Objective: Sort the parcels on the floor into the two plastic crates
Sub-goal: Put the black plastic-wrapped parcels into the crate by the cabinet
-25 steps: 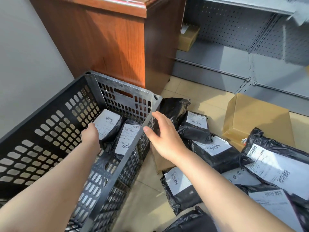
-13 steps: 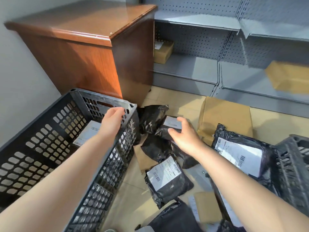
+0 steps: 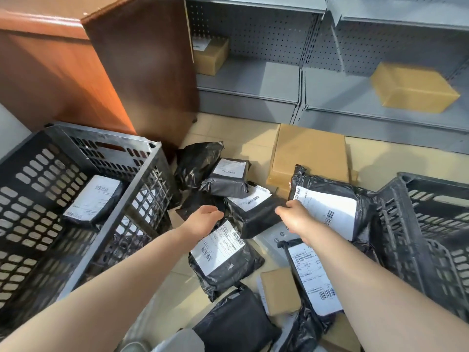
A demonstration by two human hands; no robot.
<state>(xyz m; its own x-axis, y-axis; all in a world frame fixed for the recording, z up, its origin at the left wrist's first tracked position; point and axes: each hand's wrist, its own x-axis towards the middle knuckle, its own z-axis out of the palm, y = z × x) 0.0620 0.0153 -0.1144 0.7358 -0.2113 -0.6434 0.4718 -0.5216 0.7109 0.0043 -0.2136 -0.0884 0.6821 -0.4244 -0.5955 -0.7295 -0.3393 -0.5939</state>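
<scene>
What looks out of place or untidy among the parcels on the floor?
The black plastic mailer bags lie heaped and overlapping between the two dark perforated plastic crates, labels facing different ways. One crumpled black bag shows no label. No parcel looks torn or spilled.

- Left hand is bare: no glove, ring or watch shows on it.
- Right hand is likewise bare, with an unadorned wrist.
- Both forearms are uncovered up to the lower picture edge; no sleeve cuff shows on either.
- Fingertips are partly blurred, so the nails cannot be told.
</scene>
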